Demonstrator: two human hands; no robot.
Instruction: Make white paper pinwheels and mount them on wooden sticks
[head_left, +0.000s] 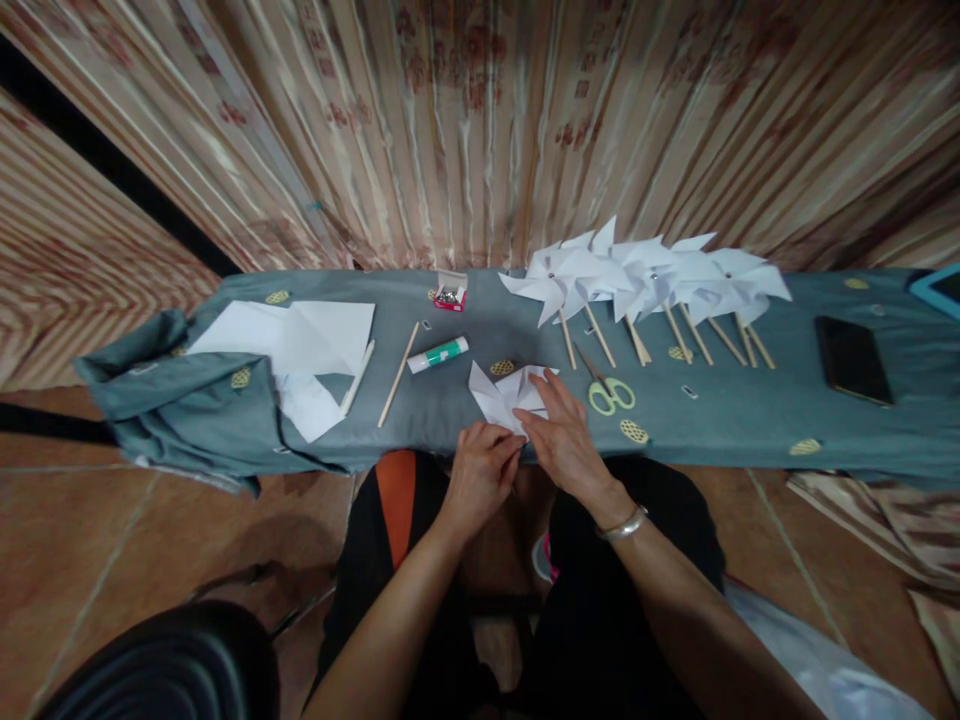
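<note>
At the bench's near edge, a white paper pinwheel (pixel 491 396) has some of its points folded in toward the middle. My left hand (pixel 484 465) is closed in a pinch at the near side of the paper. On its right part rests my right hand (pixel 562 430), thumb and fingers gripping the folded points near the centre. Close by on the right are scissors with light green handles (pixel 611 396). A green and white glue stick (pixel 439 355) lies to the left, beside a thin wooden stick (pixel 398 375).
Finished white pinwheels (pixel 645 270) on sticks overlap at the back right. A small red box (pixel 450 292) of metal pins stands open behind the glue stick. White paper sheets (pixel 330 335) and a white pen (pixel 358 380) lie left. A black phone (pixel 853 360) lies right.
</note>
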